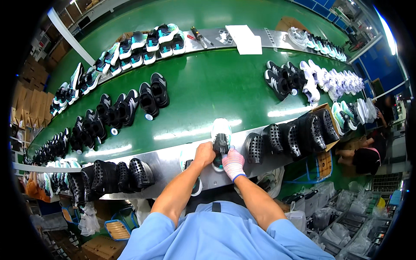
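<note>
- where two forearms stretch forward from pale blue sleeves [149, 236], a white sneaker [222, 128] with mint edging and a dark middle sits between the hands, at the near metal ledge [168, 167].
- sneaker's long axis: runs almost straight away from the wearer. rounded white end, apparently the toe, points outward over the green surface [195, 95]; dark heel end faces the wearer's body. whether the sole touches the ledge: cannot tell.
- left hand [205, 154]: bare, fingers curled in nearly to a fist against the sneaker's left side, by the dark part. fingertips hidden, grip taken from the curl.
- right hand [234, 164]: pink-and-white striped glove, fingers bent round the sneaker's right side near the heel, little gap left.
- second sneaker [187, 159]: partly covered by the left forearm, just beside the held one; long axis also roughly outward.
- black perforated forms [254, 147] along the ledge to the right, more black studded forms [141, 173] to the left.
- across the green: black-and-grey shoes [159, 89] at left, white shoes [342, 82] at right, white sheets [247, 40] on the far ledge [277, 39].
</note>
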Demonstrator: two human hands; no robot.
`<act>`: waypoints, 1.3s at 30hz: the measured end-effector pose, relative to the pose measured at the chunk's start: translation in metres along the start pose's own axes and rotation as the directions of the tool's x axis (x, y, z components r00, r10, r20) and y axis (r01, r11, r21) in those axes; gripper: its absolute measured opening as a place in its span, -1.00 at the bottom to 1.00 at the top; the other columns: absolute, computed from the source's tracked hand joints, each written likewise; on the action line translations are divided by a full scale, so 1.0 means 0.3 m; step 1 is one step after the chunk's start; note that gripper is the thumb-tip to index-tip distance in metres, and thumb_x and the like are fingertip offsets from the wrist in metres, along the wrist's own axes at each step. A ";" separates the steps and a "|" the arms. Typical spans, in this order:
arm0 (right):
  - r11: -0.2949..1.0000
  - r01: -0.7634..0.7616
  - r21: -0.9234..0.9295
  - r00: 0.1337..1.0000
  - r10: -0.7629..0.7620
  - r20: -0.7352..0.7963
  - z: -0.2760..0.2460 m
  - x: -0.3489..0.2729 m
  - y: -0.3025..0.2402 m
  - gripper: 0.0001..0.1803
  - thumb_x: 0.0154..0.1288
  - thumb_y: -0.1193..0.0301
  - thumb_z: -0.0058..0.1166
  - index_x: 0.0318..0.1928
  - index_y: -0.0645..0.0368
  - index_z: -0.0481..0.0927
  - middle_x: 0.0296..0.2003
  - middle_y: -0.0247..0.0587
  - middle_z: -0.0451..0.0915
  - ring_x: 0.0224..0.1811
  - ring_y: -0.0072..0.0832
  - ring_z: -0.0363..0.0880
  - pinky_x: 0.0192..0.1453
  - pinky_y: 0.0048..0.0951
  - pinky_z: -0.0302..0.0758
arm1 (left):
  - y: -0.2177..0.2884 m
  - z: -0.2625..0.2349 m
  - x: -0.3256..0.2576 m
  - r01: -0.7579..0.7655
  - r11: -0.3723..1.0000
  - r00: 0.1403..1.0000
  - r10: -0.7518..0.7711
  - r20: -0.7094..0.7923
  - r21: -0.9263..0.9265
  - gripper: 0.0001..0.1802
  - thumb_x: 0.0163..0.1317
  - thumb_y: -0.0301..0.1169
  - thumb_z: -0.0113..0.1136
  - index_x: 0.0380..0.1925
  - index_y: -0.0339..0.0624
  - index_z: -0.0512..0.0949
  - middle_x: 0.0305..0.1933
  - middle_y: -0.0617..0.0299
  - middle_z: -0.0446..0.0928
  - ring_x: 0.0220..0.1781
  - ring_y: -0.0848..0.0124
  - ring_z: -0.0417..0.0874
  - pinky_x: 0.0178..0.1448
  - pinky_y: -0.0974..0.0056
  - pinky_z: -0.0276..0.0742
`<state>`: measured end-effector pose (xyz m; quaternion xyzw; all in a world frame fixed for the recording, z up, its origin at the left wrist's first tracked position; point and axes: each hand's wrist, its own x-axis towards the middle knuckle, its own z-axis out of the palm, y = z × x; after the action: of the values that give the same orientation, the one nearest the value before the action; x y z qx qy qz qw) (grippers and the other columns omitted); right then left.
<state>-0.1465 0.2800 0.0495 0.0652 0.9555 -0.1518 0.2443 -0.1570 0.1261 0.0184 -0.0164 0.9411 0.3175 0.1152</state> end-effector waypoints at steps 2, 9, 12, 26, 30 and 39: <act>1.000 -0.009 -0.001 0.999 0.009 -0.035 0.006 -0.001 -0.009 -0.58 0.37 0.21 0.08 0.11 0.21 0.56 -0.08 0.04 0.74 -0.03 0.00 0.76 0.10 -0.01 0.67 | 0.003 0.020 -0.004 0.049 0.998 0.999 -0.048 -0.023 0.026 -0.80 0.06 -0.49 0.21 -0.33 -0.36 0.69 -0.23 -0.32 0.70 -0.10 -0.21 0.75 0.08 -0.14 0.64; 0.992 0.045 0.118 0.991 -0.029 -0.131 0.003 0.009 0.018 -0.55 0.34 0.23 0.12 0.13 0.22 0.52 -0.02 0.10 0.68 0.03 0.08 0.71 0.11 0.02 0.64 | 0.110 -0.205 -0.158 -0.190 0.905 0.970 0.112 -0.216 -0.382 -0.47 0.19 -0.38 0.42 0.16 -0.31 0.57 0.05 -0.20 0.66 -0.03 -0.15 0.72 0.14 -0.01 0.63; 0.966 0.085 0.245 0.957 -0.010 -0.290 -0.018 -0.058 0.013 -0.39 0.37 0.09 0.19 0.23 0.27 0.44 0.05 0.19 0.63 0.07 0.11 0.66 0.11 0.05 0.62 | 0.040 -0.411 -0.483 -0.064 0.998 0.883 0.056 -0.467 -0.003 -0.53 0.24 -0.43 0.36 0.15 -0.32 0.58 0.12 -0.14 0.63 0.13 -0.10 0.67 0.24 0.01 0.58; 0.942 0.319 0.100 0.944 -0.326 0.056 0.245 -0.295 -0.193 -0.59 0.28 0.16 0.25 -0.09 0.27 0.63 -0.12 0.19 0.72 -0.01 0.09 0.70 0.11 0.01 0.62 | -0.252 -0.080 -0.546 0.075 0.996 0.956 -0.084 -0.280 -0.043 -0.22 0.15 -0.53 0.29 0.44 -0.16 0.35 -0.39 -0.18 0.66 -0.33 -0.19 0.72 -0.17 -0.20 0.61; 0.953 0.261 0.153 0.963 -0.269 0.036 0.291 -0.331 -0.196 -0.54 0.25 0.14 0.31 -0.11 0.33 0.61 -0.22 0.34 0.69 -0.05 0.18 0.68 0.03 0.05 0.62 | -0.272 -0.132 -0.526 0.091 0.994 0.983 -0.080 -0.164 0.061 -0.27 0.15 -0.56 0.26 0.41 -0.20 0.41 -0.34 -0.15 0.68 -0.27 -0.13 0.74 -0.11 -0.16 0.64; 0.566 0.817 -0.116 0.571 -0.821 0.013 -0.062 -0.339 -0.256 -0.30 0.18 0.44 0.28 0.37 0.10 0.42 0.10 0.02 0.64 0.17 0.01 0.62 0.22 -0.09 0.61 | -0.180 -0.388 -0.827 0.008 0.994 0.923 0.036 -0.383 0.113 -0.68 0.17 -0.41 0.41 -0.07 -0.21 0.63 -0.14 0.08 0.60 -0.06 0.07 0.60 -0.04 0.01 0.61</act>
<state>-0.0816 0.2083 0.1344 -0.3946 0.8888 -0.1942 0.1291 0.0659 0.0026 0.1327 -0.0649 0.9619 0.2554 -0.0729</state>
